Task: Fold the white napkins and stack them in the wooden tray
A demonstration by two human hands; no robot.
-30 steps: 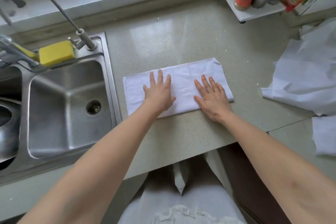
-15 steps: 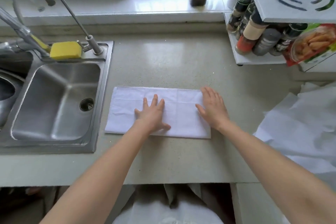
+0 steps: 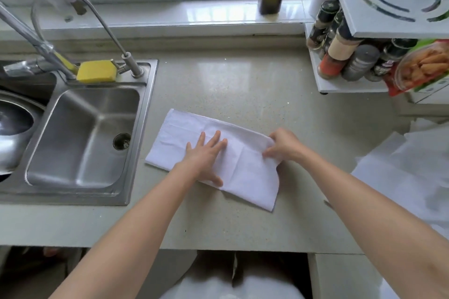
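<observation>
Left hand (image 3: 206,155) is pressing flat on soft, limp napkin (image 3: 184,133); right hand (image 3: 283,147) is pinching its far-from-sink edge.

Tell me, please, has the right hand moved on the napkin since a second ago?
Yes. The right hand has slid away from the sink to the napkin's right end, now gripping its edge.
</observation>
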